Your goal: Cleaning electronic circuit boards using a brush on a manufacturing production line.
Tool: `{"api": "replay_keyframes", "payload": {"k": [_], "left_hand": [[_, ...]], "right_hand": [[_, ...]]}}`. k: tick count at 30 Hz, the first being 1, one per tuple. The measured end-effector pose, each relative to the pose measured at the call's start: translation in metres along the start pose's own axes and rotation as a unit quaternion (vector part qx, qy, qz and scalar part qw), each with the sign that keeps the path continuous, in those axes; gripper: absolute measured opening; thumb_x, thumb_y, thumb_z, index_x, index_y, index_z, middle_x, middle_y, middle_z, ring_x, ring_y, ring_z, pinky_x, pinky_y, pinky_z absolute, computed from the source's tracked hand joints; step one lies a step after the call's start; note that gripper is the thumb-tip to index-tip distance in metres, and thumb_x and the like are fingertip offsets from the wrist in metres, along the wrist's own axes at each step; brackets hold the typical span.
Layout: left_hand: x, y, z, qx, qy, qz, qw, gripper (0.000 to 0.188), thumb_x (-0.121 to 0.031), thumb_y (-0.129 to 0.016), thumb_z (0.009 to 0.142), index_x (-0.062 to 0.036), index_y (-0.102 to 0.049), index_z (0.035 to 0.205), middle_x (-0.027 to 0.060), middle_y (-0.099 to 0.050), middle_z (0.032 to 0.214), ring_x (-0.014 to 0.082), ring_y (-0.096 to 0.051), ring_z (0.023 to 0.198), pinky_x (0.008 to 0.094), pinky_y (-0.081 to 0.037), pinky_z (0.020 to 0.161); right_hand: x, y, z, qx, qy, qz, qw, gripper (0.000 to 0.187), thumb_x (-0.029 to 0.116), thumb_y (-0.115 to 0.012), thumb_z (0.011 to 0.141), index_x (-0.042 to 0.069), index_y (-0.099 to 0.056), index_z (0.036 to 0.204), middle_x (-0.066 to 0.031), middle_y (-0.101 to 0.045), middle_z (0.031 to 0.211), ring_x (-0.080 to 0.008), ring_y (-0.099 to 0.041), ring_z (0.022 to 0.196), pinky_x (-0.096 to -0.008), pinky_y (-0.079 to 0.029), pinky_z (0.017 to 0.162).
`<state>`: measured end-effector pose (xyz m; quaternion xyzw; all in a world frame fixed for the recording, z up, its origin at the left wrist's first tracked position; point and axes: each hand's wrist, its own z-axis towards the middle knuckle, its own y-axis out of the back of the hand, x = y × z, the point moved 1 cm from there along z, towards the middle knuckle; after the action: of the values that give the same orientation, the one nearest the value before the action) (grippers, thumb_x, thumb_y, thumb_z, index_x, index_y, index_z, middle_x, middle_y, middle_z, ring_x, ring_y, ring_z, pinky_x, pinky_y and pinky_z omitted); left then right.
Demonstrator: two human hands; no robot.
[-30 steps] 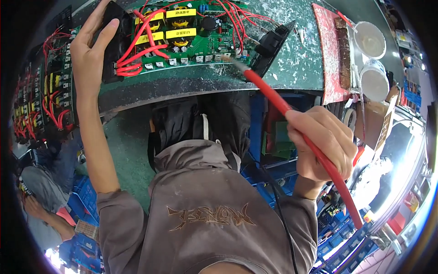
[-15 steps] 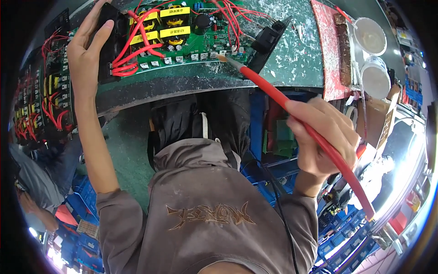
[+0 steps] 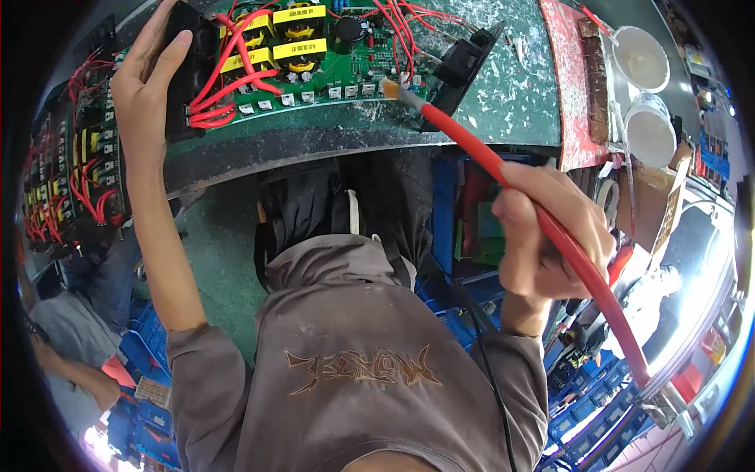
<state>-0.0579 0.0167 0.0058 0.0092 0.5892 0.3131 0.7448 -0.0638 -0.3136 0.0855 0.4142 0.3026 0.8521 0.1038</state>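
One green bench (image 3: 511, 110) spans the top of the view, and a wired circuit board (image 3: 326, 76) lies along its near edge. Right of it stand a farther white tub (image 3: 616, 57), pale inside with a red stick (image 3: 595, 20) meeting its rim, and a nearer white tub (image 3: 649, 102), greyish white inside — liquid or bare bottom, I cannot tell. The left hand (image 3: 148, 90) grips the board's black end panel (image 3: 189, 71), thumb on one side, fingers on the other. The right hand (image 3: 554, 232) is closed around a red brush (image 3: 464, 140) about mid-handle; its bristles (image 3: 390, 89) sit well ahead of the fingertips, over the board's near edge — contact is unclear.
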Motion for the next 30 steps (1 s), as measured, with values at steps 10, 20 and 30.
{"api": "replay_keyframes", "payload": {"k": [10, 20, 30], "left_hand": [[0.005, 0.006, -0.003, 0.001, 0.011, -0.023, 1.000, 0.044, -0.017, -0.057, 0.090, -0.0052, -0.052, 0.132, 0.0089, -0.055, 0.131, 0.0167, -0.049, 0.124, 0.0279, -0.032, 0.107], [0.007, -0.002, 0.009, 0.026, -0.011, 0.005, 1.000, 0.041, -0.014, -0.054, 0.091, 0.0021, -0.052, 0.129, 0.0103, -0.053, 0.133, 0.0170, -0.044, 0.128, 0.0288, -0.027, 0.108], [0.010, 0.001, 0.006, 0.053, -0.026, -0.007, 0.998, 0.045, -0.009, -0.044, 0.095, 0.0033, -0.040, 0.138, 0.0125, -0.042, 0.142, 0.0195, -0.039, 0.131, 0.0317, -0.025, 0.110]], "right_hand": [[-0.004, 0.004, -0.003, 0.003, 0.037, 0.037, 0.999, 0.016, 0.003, -0.066, 0.080, -0.009, -0.063, 0.090, -0.0122, -0.059, 0.059, -0.0173, -0.056, 0.049, -0.0237, -0.042, 0.046], [-0.013, 0.044, -0.013, -0.124, 0.045, 0.074, 0.989, 0.008, 0.000, -0.062, 0.078, -0.006, -0.061, 0.083, -0.0111, -0.061, 0.064, -0.0176, -0.054, 0.047, -0.0274, -0.043, 0.045], [-0.108, 0.157, -0.063, -0.536, -0.156, -0.156, 0.815, 0.020, 0.012, -0.060, 0.091, -0.006, -0.066, 0.088, -0.0078, -0.065, 0.067, -0.0101, -0.057, 0.054, -0.0223, -0.046, 0.051]]}}
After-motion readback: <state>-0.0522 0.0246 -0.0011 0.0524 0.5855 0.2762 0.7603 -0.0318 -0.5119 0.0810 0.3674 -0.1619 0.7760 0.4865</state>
